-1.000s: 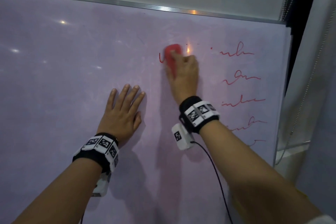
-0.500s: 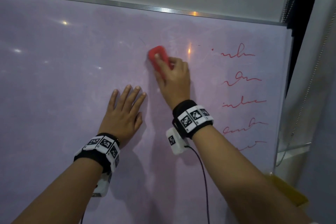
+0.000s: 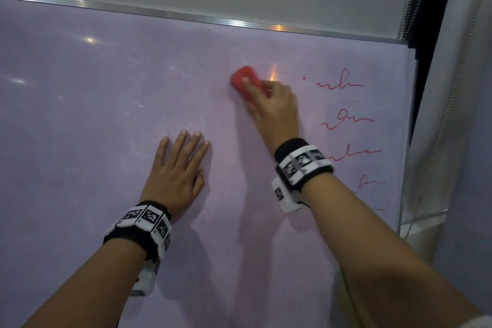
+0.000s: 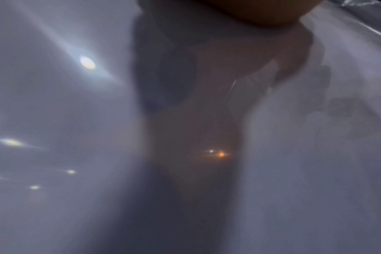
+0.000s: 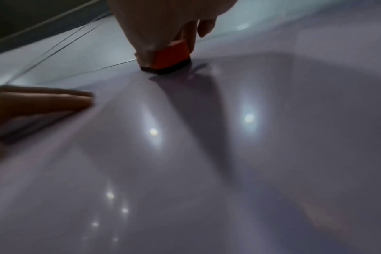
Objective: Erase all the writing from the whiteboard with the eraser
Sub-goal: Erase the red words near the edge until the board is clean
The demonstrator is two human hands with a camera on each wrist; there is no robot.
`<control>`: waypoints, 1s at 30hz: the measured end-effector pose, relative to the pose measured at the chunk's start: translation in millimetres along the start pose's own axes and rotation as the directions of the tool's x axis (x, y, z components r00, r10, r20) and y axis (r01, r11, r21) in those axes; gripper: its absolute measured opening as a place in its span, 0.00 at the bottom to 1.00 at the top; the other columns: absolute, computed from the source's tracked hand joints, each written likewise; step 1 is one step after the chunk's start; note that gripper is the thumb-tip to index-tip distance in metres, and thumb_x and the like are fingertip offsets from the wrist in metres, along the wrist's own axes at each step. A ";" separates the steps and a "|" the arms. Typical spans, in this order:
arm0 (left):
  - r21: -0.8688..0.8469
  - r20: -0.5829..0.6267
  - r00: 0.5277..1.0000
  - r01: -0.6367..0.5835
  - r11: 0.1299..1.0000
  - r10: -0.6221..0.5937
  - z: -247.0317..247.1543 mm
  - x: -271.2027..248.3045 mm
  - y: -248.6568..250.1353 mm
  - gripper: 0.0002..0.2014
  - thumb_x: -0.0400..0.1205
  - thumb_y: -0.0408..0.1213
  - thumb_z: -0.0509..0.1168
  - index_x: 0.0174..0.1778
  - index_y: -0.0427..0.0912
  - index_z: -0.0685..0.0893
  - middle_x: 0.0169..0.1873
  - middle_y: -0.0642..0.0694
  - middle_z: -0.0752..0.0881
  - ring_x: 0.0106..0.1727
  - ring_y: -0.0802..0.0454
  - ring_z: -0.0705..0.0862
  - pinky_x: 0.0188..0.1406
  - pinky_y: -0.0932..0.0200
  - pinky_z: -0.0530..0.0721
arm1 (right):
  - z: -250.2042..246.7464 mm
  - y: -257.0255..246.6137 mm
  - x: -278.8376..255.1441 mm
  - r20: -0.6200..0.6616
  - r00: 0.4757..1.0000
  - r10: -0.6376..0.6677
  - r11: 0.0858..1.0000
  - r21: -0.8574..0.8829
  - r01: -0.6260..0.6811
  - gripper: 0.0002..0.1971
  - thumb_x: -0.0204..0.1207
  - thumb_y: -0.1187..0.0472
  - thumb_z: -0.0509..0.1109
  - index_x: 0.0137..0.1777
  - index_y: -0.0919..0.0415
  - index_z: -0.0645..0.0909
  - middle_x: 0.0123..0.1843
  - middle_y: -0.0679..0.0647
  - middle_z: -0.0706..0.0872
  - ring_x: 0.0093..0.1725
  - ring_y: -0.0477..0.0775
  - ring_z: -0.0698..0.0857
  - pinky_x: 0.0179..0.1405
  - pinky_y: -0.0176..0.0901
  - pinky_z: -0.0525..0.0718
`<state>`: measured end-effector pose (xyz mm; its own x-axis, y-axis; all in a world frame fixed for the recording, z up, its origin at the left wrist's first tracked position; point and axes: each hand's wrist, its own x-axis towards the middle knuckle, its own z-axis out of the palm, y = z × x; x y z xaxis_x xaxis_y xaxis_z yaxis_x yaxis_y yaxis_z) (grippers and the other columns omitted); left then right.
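My right hand [image 3: 269, 104] grips a red eraser [image 3: 243, 81] and presses it flat on the whiteboard [image 3: 93, 114] near the upper middle. In the right wrist view the eraser [image 5: 174, 55] shows its dark felt base on the board under my fingers. Several lines of red writing [image 3: 343, 83] run down the board's right side, right of the eraser. My left hand [image 3: 178, 168] lies flat on the board with straight fingers, lower left of the eraser; its fingers [image 5: 43, 99] show at the left of the right wrist view. The left wrist view is blurred.
The board's metal top frame [image 3: 186, 17] runs under a pale wall. At the right stand the board's edge, a bead chain [image 3: 431, 125] and a grey panel. Faint smears mark the wiped area left of the eraser.
My right hand swept the eraser to the left and slightly back right; the red mark beside it at the upper middle is gone. The left hand has stayed flat on the board.
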<state>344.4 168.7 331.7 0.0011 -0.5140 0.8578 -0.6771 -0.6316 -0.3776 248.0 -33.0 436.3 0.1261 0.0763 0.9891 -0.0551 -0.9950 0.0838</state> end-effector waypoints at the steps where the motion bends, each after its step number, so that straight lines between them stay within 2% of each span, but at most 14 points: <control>1: 0.001 -0.002 1.000 -0.005 1.000 0.005 0.6 0.1 -0.5 0.28 0.81 0.44 0.49 0.78 0.40 0.61 0.78 0.41 0.60 0.83 0.51 0.38 0.81 0.43 0.41 | -4.4 22.9 -1.2 -0.036 0.992 0.124 0.992 -0.028 -0.125 0.20 0.74 0.53 0.63 0.65 0.54 0.82 0.48 0.68 0.84 0.43 0.68 0.83 0.40 0.54 0.83; 4: -0.001 -0.008 1.000 -0.013 1.000 0.013 2.6 -0.1 -0.2 0.28 0.81 0.44 0.48 0.78 0.40 0.61 0.84 0.46 0.46 0.83 0.51 0.39 0.81 0.44 0.40 | -21.0 81.5 -9.2 -0.048 0.789 0.612 0.789 -0.030 -0.614 0.23 0.80 0.52 0.64 0.74 0.51 0.72 0.62 0.67 0.77 0.61 0.65 0.74 0.59 0.53 0.75; 6: 0.002 -0.013 1.000 -0.018 1.000 0.018 3.3 0.0 -0.4 0.28 0.81 0.44 0.48 0.79 0.40 0.60 0.83 0.51 0.39 0.83 0.50 0.39 0.81 0.43 0.40 | -23.4 89.5 -9.9 -0.075 0.631 0.772 0.634 0.005 -0.774 0.23 0.81 0.53 0.64 0.75 0.51 0.69 0.65 0.66 0.75 0.65 0.64 0.70 0.64 0.51 0.71; 7: 0.007 -0.013 1.000 -0.018 1.000 0.018 3.1 0.2 -0.3 0.28 0.81 0.44 0.48 0.79 0.40 0.60 0.83 0.51 0.39 0.84 0.50 0.40 0.81 0.43 0.40 | -22.6 83.5 -8.5 -0.064 0.625 0.778 0.628 0.018 -0.778 0.23 0.81 0.54 0.64 0.75 0.52 0.70 0.65 0.66 0.74 0.65 0.64 0.70 0.64 0.52 0.71; 11: 0.013 -0.001 1.000 -0.001 1.000 0.001 0.2 0.9 1.0 0.28 0.81 0.44 0.48 0.78 0.40 0.61 0.80 0.41 0.58 0.83 0.51 0.39 0.81 0.44 0.40 | -16.1 44.9 -21.5 0.033 0.948 0.316 0.949 0.005 -0.316 0.21 0.76 0.57 0.67 0.69 0.56 0.78 0.53 0.69 0.80 0.51 0.70 0.78 0.47 0.55 0.79; 13: 0.011 -0.001 1.000 -0.001 1.000 0.001 -1.7 1.5 1.1 0.28 0.81 0.44 0.49 0.78 0.39 0.62 0.77 0.40 0.62 0.83 0.51 0.40 0.81 0.44 0.41 | -22.6 60.3 -26.9 0.068 0.983 0.171 0.984 -0.057 -0.168 0.20 0.74 0.55 0.64 0.66 0.57 0.80 0.50 0.69 0.82 0.45 0.69 0.80 0.42 0.55 0.81; 15: 0.014 -0.012 1.000 -0.007 1.000 0.007 -2.5 2.3 0.1 0.27 0.81 0.43 0.49 0.77 0.39 0.65 0.76 0.39 0.64 0.83 0.52 0.41 0.81 0.44 0.42 | -30.9 95.2 -24.0 0.039 0.964 0.262 0.958 -0.129 -0.256 0.21 0.75 0.56 0.67 0.68 0.56 0.79 0.53 0.69 0.82 0.49 0.70 0.80 0.46 0.58 0.80; 18: 0.000 -0.030 0.999 0.033 0.999 -0.033 -1.3 3.2 6.2 0.25 0.86 0.46 0.43 0.77 0.41 0.65 0.75 0.38 0.65 0.83 0.53 0.41 0.81 0.45 0.41 | -51.0 150.4 -15.1 0.010 0.766 0.642 0.760 -0.134 -0.635 0.21 0.80 0.57 0.64 0.74 0.54 0.71 0.63 0.69 0.76 0.63 0.68 0.73 0.58 0.58 0.75; 21: 0.008 -0.003 0.996 0.084 0.996 -0.084 2.7 2.7 13.5 0.27 0.87 0.49 0.35 0.81 0.45 0.58 0.82 0.42 0.54 0.83 0.51 0.40 0.81 0.44 0.37 | -60.2 170.4 -0.7 -0.049 0.568 0.822 0.565 -0.062 -0.823 0.20 0.81 0.57 0.62 0.73 0.55 0.69 0.66 0.69 0.74 0.67 0.66 0.70 0.60 0.53 0.72; 23: 0.018 0.004 0.997 0.074 0.997 -0.074 5.2 2.5 14.0 0.27 0.87 0.50 0.35 0.83 0.48 0.52 0.84 0.49 0.44 0.84 0.50 0.41 0.81 0.44 0.36 | -51.8 154.6 5.2 -0.028 0.623 0.781 0.621 -0.067 -0.781 0.21 0.81 0.57 0.63 0.74 0.55 0.69 0.66 0.69 0.74 0.66 0.66 0.70 0.61 0.53 0.72; 25: 0.031 -0.010 0.997 0.073 0.997 -0.072 6.4 1.7 13.7 0.27 0.87 0.50 0.36 0.82 0.47 0.56 0.83 0.51 0.42 0.84 0.50 0.42 0.81 0.44 0.36 | -35.9 128.4 -2.0 0.012 0.833 0.553 0.832 -0.064 -0.552 0.21 0.80 0.57 0.64 0.73 0.56 0.72 0.62 0.69 0.75 0.61 0.68 0.72 0.57 0.54 0.74; 27: 0.041 -0.040 0.996 0.083 0.996 -0.082 6.1 2.9 14.6 0.26 0.86 0.49 0.39 0.80 0.44 0.61 0.83 0.51 0.41 0.84 0.50 0.41 0.81 0.44 0.36 | -29.2 118.1 -11.3 0.051 0.962 0.267 0.962 -0.075 -0.263 0.20 0.78 0.56 0.64 0.70 0.58 0.77 0.55 0.70 0.79 0.51 0.71 0.77 0.49 0.56 0.79; 28: 0.040 -0.050 0.995 0.084 0.996 -0.082 5.4 3.8 15.8 0.26 0.86 0.48 0.42 0.79 0.44 0.62 0.83 0.52 0.41 0.84 0.50 0.41 0.81 0.44 0.36 | -31.7 124.0 -11.9 0.056 0.979 0.194 0.975 -0.121 -0.186 0.21 0.77 0.55 0.63 0.69 0.58 0.78 0.53 0.70 0.80 0.48 0.72 0.78 0.46 0.56 0.80; 30: 0.045 -0.064 0.995 0.083 0.996 -0.080 3.6 4.9 16.5 0.26 0.83 0.46 0.47 0.78 0.44 0.64 0.84 0.50 0.43 0.83 0.51 0.40 0.81 0.44 0.37 | -39.7 149.7 -8.9 0.000 0.955 0.296 0.935 -0.202 -0.290 0.21 0.78 0.54 0.62 0.71 0.56 0.76 0.57 0.71 0.79 0.53 0.71 0.78 0.50 0.57 0.78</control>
<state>335.9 153.6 328.4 0.0078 -0.4236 0.9058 -0.6411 -0.6973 -0.3206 199.3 -180.0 444.8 0.1038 -0.2220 0.9695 -0.2878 -0.9398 -0.1844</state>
